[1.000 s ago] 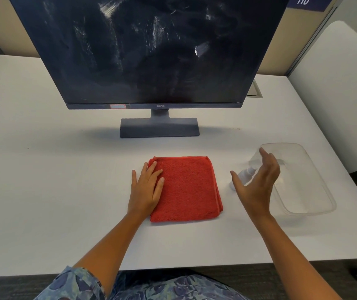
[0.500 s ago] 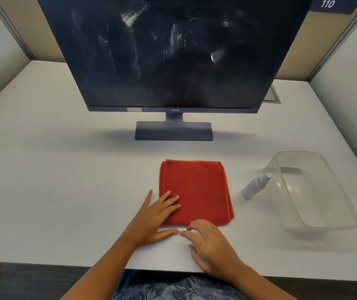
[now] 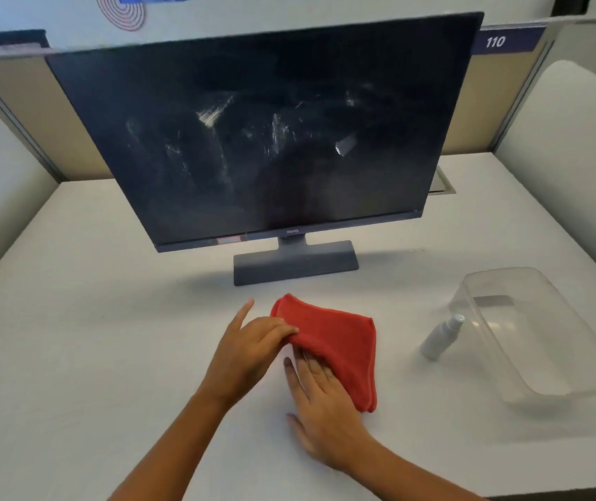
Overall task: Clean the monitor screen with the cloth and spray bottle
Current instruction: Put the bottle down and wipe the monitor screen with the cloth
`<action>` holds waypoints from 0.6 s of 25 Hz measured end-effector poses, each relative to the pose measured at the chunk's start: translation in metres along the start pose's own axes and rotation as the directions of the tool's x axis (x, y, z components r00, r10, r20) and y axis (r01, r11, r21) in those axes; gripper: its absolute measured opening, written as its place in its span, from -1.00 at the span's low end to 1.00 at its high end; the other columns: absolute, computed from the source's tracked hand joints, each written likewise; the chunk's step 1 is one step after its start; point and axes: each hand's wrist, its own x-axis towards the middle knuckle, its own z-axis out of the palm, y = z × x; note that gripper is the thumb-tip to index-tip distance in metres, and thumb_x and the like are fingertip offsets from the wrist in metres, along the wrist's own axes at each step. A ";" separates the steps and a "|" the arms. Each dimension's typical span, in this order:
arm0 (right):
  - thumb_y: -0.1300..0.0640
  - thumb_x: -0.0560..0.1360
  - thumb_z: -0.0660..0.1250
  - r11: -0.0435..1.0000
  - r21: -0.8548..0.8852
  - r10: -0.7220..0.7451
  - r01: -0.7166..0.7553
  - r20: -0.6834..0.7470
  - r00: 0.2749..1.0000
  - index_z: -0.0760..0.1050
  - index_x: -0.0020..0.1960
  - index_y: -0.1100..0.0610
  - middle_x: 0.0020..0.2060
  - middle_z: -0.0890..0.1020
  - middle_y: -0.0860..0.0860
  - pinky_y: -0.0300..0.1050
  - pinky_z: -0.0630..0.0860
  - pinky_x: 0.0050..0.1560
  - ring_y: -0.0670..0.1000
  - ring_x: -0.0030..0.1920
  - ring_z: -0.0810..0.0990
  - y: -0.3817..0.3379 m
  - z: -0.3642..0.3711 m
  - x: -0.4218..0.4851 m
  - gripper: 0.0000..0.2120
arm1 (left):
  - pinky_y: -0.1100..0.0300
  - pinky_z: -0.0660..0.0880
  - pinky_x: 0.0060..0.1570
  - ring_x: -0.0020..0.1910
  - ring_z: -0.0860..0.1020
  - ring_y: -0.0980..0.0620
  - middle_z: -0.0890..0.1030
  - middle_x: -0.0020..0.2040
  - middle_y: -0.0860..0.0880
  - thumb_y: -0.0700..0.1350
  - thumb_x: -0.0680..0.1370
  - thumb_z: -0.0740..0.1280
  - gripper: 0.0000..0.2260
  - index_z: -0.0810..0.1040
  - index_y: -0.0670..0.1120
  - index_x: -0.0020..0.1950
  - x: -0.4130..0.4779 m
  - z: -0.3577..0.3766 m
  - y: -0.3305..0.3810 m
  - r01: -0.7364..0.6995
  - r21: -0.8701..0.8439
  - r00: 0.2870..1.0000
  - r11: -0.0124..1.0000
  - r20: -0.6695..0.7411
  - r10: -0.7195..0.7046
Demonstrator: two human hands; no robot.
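Observation:
A dark monitor [image 3: 264, 139] stands on the white desk [image 3: 90, 338], its screen streaked with white smears. In front of its base lies a folded red cloth [image 3: 340, 348]. My left hand [image 3: 249, 350] pinches the cloth's left edge and lifts it off the desk. My right hand [image 3: 320, 403] lies flat with its fingers slid under the raised part of the cloth. A small white spray bottle [image 3: 441, 336] lies on its side to the right of the cloth, untouched.
A clear plastic bin [image 3: 542, 377] sits at the desk's right, just beyond the spray bottle. Cubicle partitions close in the back and both sides. A cable grommet [image 3: 443, 182] is behind the monitor's right edge.
The view has tilted up, showing the whole monitor. My left hand went from lying flat on the cloth to gripping and raising its left edge, and my right hand slid under it.

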 end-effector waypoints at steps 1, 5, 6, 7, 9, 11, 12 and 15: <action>-0.20 0.34 0.43 0.997 0.013 0.071 -0.071 -0.027 0.997 0.17 0.50 0.15 0.34 0.48 0.10 0.01 0.24 0.33 0.11 0.31 0.49 -0.006 -0.003 0.015 -0.12 | -0.16 0.32 0.26 0.04 0.61 -0.07 0.67 0.03 -0.09 0.01 0.57 0.23 -0.81 0.53 -0.01 0.11 0.012 -0.014 -0.005 0.027 -0.033 1.000 0.999 0.007 -0.027; -0.16 0.47 0.27 0.988 0.018 0.153 -0.155 -0.285 0.946 0.20 0.47 0.17 0.44 0.30 0.10 0.11 0.07 0.48 0.14 0.46 0.22 -0.025 -0.015 0.091 -0.31 | 0.03 0.33 0.31 0.19 0.48 0.02 0.58 0.14 0.00 0.11 0.61 0.03 -0.74 0.46 0.12 0.14 0.058 -0.080 -0.027 0.217 -0.270 0.975 0.938 0.116 -0.191; -0.14 0.50 0.23 0.987 0.031 0.161 -0.160 -0.341 0.926 0.20 0.48 0.17 0.46 0.27 0.09 0.14 0.01 0.50 0.14 0.49 0.16 -0.029 -0.018 0.112 -0.34 | 0.15 0.37 0.29 0.16 0.46 0.10 0.53 0.16 0.05 0.17 0.59 0.01 -0.73 0.41 0.15 0.17 0.065 -0.095 -0.034 0.263 -0.338 0.962 0.904 0.168 -0.217; -0.13 0.52 0.22 0.986 0.041 0.163 -0.160 -0.382 0.909 0.20 0.48 0.16 0.47 0.25 0.09 0.18 0.00 0.50 0.14 0.50 0.13 -0.034 -0.021 0.134 -0.37 | 0.32 0.37 0.23 0.09 0.45 0.19 0.46 0.16 0.13 0.25 0.56 -0.01 -0.71 0.35 0.20 0.17 0.072 -0.111 -0.043 0.294 -0.370 0.952 0.882 0.199 -0.233; -0.11 0.53 0.24 0.987 0.040 0.159 -0.156 -0.422 0.893 0.20 0.49 0.15 0.48 0.23 0.10 0.28 0.04 0.47 0.14 0.52 0.07 -0.041 -0.028 0.178 -0.38 | 0.58 0.30 0.09 0.04 0.42 0.32 0.36 0.16 0.23 0.40 0.46 -0.04 -0.59 0.26 0.25 0.18 0.084 -0.133 -0.070 0.293 -0.364 0.954 0.884 0.178 -0.243; -0.12 0.52 0.25 0.987 0.026 0.152 -0.157 -0.445 0.883 0.20 0.50 0.12 0.49 0.24 0.10 0.33 0.08 0.44 0.13 0.53 0.01 -0.045 -0.035 0.223 -0.36 | 0.49 0.34 0.18 0.11 0.45 0.22 0.40 0.24 0.16 0.49 0.39 -0.11 -0.36 0.31 0.14 0.27 0.097 -0.153 -0.100 0.263 -0.334 0.964 0.905 0.135 -0.230; -0.12 0.51 0.26 0.987 0.009 0.146 -0.160 -0.460 0.876 0.19 0.50 0.11 0.49 0.23 0.10 0.33 0.08 0.43 0.12 0.54 -0.02 -0.047 -0.040 0.247 -0.35 | 0.30 0.40 0.24 0.16 0.47 0.12 0.46 0.27 0.06 0.47 0.42 -0.13 -0.30 0.36 0.05 0.31 0.106 -0.165 -0.115 0.236 -0.304 0.972 0.923 0.097 -0.216; -0.13 0.51 0.25 0.984 -0.038 0.136 -0.175 -0.482 0.865 0.17 0.51 0.10 0.49 0.22 0.10 0.31 0.04 0.45 0.12 0.53 -0.01 -0.045 -0.052 0.308 -0.34 | -0.11 0.42 0.26 0.19 0.52 -0.07 0.57 0.20 -0.10 0.19 0.60 -0.03 -0.51 0.45 -0.08 0.28 0.136 -0.196 -0.149 0.050 -0.049 0.993 0.998 -0.104 -0.055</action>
